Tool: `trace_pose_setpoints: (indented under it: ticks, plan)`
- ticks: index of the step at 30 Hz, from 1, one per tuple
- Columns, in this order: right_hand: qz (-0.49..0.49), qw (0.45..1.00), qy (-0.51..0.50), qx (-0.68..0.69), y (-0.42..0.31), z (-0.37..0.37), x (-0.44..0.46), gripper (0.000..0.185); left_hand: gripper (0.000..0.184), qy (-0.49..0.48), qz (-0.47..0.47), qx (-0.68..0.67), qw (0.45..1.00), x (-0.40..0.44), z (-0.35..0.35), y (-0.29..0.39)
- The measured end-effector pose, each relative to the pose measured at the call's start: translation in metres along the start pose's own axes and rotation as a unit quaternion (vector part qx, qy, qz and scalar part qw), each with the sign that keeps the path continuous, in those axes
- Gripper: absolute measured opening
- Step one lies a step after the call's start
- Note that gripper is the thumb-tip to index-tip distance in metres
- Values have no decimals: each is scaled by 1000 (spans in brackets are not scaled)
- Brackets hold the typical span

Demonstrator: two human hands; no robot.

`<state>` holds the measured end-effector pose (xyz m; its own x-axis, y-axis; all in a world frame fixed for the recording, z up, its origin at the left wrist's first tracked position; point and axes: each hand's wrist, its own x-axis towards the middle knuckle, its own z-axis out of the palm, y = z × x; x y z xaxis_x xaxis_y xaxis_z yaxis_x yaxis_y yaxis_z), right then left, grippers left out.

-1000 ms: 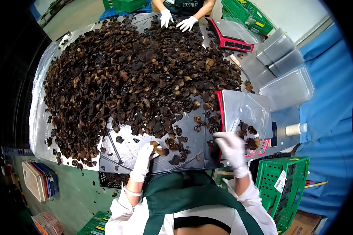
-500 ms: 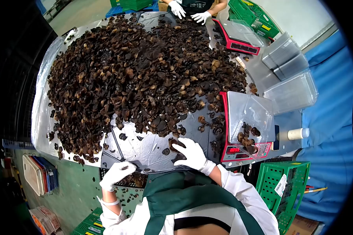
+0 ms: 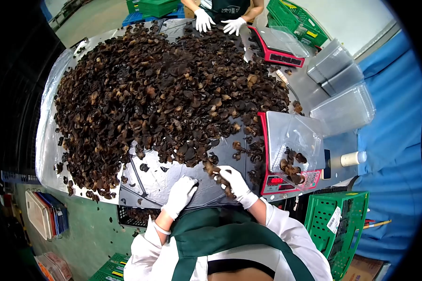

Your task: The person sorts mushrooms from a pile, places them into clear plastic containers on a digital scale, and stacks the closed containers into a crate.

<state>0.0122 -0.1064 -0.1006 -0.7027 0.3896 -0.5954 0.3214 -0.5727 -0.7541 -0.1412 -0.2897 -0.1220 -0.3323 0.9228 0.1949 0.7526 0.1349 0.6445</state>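
Note:
A wide heap of dark brown, curled pieces like dried fungus (image 3: 164,89) covers most of the table. My gloved left hand (image 3: 180,194) is closed near the front edge, with a small dark piece at its fingertips. Just right of it, my gloved right hand (image 3: 234,182) is closed on several brown pieces (image 3: 211,168) from a small group. Further right, a red scale (image 3: 284,188) with a lit display bears a clear plastic box (image 3: 293,136) that holds a few brown pieces (image 3: 293,166).
Across the table are a co-worker's gloved hands (image 3: 218,23) and a second red scale (image 3: 283,57). Clear boxes (image 3: 344,110), a phone (image 3: 327,164) and a white bottle (image 3: 353,158) stand at the right. Below are a green crate (image 3: 323,215) and a black crate (image 3: 126,215).
My left hand has come up and right from the table edge, onto the tabletop. The fingers of my right hand have closed round brown pieces. The co-worker's hands have shifted slightly.

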Motion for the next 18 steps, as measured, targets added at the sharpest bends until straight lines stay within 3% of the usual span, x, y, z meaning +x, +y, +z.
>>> trace_pose_setpoints:
  ticks: [2, 3, 4, 6, 7, 8, 12, 15, 16, 18]
  plan:
    - [13, 951, -101, 293, 5, -11, 7, 41, 17, 23, -9, -43, 999, 0, 0, -2]
    - [28, 917, -137, 375, 5, -15, 7, 48, 12, 49, -47, -88, 994, 2, -5, 1]
    - [24, 916, -135, 377, 7, -17, 7, 48, 7, 74, -84, -133, 985, 3, -8, 2]
    - [35, 851, -197, 486, 9, -17, 5, 50, 5, 68, -100, -156, 980, 4, -10, 1]
    - [28, 826, -243, 507, 12, -17, 9, 51, 6, 74, -153, -202, 965, 8, -20, 12]
    - [25, 826, -242, 509, 15, -18, 10, 51, 6, 80, -205, -246, 944, 12, -26, 20]
    - [30, 826, -258, 500, 1, 0, -2, 53, 13, 101, -213, -340, 910, 30, -42, 52]
    - [41, 906, -166, 386, -15, 18, -18, 55, 20, 122, -112, -250, 954, 47, -53, 76]
    - [20, 930, -176, 322, -10, 15, -18, 52, 22, 119, -94, -232, 961, 51, -54, 82]
    - [25, 964, -80, 253, -24, 30, -30, 43, 25, 63, -127, -291, 946, 51, -42, 79]
